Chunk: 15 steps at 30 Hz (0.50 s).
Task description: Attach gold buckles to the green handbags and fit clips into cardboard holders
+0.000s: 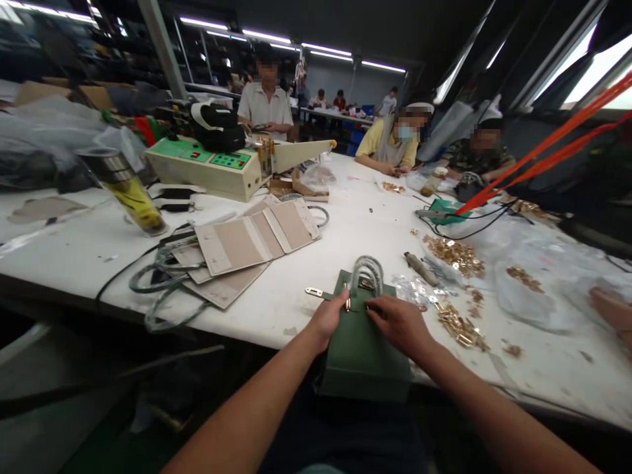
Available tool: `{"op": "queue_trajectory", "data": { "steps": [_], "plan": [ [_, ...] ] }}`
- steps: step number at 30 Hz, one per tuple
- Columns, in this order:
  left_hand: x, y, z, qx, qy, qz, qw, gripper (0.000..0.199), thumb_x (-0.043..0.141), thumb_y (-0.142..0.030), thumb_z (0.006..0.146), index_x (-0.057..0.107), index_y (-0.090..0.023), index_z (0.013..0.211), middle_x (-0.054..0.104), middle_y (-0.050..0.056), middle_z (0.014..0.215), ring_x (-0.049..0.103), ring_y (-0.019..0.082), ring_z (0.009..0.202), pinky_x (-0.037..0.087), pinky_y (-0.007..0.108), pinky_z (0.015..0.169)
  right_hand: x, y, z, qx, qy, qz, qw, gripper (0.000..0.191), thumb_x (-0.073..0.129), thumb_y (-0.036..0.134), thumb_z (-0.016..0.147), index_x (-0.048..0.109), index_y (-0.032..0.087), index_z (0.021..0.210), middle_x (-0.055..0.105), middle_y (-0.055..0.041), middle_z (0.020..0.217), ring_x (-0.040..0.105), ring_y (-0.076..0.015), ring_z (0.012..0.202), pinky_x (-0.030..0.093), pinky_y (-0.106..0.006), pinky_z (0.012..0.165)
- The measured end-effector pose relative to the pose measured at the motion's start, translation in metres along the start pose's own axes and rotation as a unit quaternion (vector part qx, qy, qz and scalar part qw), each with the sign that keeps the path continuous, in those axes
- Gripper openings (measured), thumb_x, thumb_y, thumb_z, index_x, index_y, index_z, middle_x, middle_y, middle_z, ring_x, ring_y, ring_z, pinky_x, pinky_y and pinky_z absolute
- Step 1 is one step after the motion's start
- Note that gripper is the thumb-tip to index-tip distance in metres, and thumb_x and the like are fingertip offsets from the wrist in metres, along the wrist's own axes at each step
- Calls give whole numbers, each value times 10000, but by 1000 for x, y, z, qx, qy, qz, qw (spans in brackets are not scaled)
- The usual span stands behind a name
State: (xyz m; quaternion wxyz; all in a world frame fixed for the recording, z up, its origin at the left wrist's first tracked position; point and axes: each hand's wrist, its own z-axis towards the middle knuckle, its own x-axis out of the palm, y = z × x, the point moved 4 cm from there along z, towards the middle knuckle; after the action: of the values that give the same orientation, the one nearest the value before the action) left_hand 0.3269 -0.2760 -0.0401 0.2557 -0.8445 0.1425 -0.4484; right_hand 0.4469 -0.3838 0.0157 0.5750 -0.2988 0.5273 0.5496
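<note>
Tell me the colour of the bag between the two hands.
Dark green; the bag shows best in the head view.

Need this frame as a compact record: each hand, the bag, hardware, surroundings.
left hand: on the green handbag, at its gold clasp hardware
right hand: fingers on the same bag, near the handles
bag position: at the near table edge
right side: loose gold hardware in piles
left side: stacked tan panels, tumbler
behind: beige machine, seated people
</note>
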Motion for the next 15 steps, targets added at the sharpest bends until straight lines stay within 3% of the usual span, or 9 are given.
{"op": "queue_trajectory", "data": {
  "steps": [7, 13, 15],
  "plan": [
    [2, 2, 3, 13, -14, 28, 999, 453, 578, -467, 971, 702, -103, 1209, 774, 134, 831, 759, 289, 771, 604, 417, 813, -1, -4, -1, -43, 42, -17, 998, 202, 572, 238, 976, 745, 241, 1080, 706, -47, 911, 668, -204, 814, 448, -280, 679],
    [-5, 3, 5, 16, -33, 22, 999, 482, 628, -519, 935, 717, -99, 1152, 767, 127, 824, 746, 284, 760, 599, 406, 794, 5, 16, 6, -45, 32, -145, 988, 123, 606, 167, 910, 713, 210, 866, 663, -65, 802, 619, -217, 723, 371, -302, 633],
    [-5, 3, 6, 25, -9, 11, 1000, 477, 638, -529, 927, 722, -112, 1140, 763, 121, 811, 745, 286, 790, 595, 402, 799, 8, 19, 6, -55, 13, -149, 987, 109, 615, 158, 883, 690, 208, 822, 656, -62, 782, 618, -218, 711, 373, -309, 637]
  ]
}}
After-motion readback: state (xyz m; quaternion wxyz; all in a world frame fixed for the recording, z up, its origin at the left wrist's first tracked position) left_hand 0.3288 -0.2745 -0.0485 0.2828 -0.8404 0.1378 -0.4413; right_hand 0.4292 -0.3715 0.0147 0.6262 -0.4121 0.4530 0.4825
